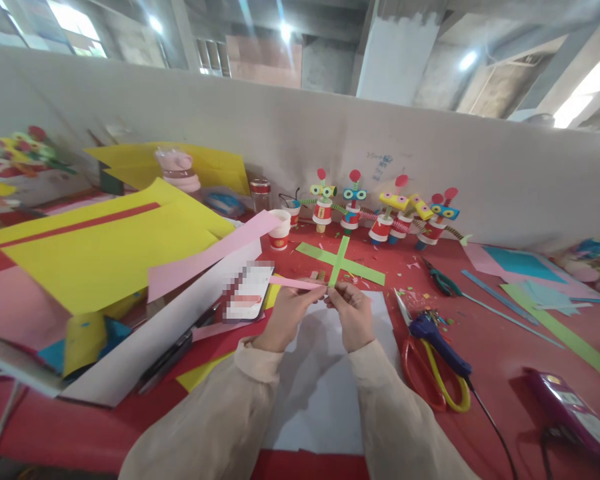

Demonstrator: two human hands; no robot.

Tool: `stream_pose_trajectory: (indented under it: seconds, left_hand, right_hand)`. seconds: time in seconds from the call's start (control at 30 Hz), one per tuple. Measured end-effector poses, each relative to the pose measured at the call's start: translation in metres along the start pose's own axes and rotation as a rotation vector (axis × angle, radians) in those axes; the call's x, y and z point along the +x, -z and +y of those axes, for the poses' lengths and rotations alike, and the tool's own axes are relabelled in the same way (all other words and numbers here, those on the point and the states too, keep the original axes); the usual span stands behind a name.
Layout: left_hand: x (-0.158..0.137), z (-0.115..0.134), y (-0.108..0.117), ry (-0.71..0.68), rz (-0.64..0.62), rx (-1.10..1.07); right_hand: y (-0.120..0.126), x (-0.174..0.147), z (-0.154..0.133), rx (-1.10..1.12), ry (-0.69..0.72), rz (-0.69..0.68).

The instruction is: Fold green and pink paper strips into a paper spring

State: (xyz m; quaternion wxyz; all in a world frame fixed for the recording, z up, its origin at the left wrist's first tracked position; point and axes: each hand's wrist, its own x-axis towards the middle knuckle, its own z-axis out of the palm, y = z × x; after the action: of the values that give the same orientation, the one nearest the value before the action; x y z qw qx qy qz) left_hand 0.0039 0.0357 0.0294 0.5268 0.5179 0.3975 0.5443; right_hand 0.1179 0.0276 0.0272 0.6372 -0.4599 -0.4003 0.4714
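Note:
My left hand [289, 313] is closed with thumb and fingertips on a narrow pink paper strip [291, 283], which points out to the left. Beside it, my right hand [353, 312] pinches the near end of a light green paper strip [339, 260] that rises away from me. The two strips meet between my fingertips; whether they are joined there I cannot tell. Behind the raised strip, another green strip [369, 272] lies across the red table. Both hands are over a white sheet [325, 393].
Paper-cup figures [351, 217] stand along the partition, with a white cup [280, 233] to their left. Red-handled scissors [414, 373], a blue glue gun [437, 343] and pliers [443, 281] lie right. A phone [250, 293] and yellow paper sheets [90, 260] are left.

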Motion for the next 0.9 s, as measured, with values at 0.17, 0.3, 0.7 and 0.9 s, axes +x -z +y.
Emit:
stream_pose_trajectory:
  seconds: [0.17, 0.3, 0.7, 0.9]
  left_hand:
    - [0.0009, 0.0017, -0.0011, 0.031, 0.008, -0.009]
    - [0.0019, 0.0028, 0.0003, 0.07, -0.001, -0.02]
    - [0.0027, 0.0056, 0.0035, 0.099, 0.003, -0.019]
    - [0.0056, -0.0014, 0.0041, 0.221, -0.059, -0.177]
  right_hand:
    - [0.001, 0.0007, 0.0023, -0.024, 0.019, -0.004]
    - [0.0015, 0.0015, 0.0049, 0.014, -0.002, 0.004]
    - [0.0011, 0.0003, 0.0028, 0.205, -0.193, 0.009]
    - [0.0008, -0.0008, 0.0009, 0.284, -0.22, -0.01]
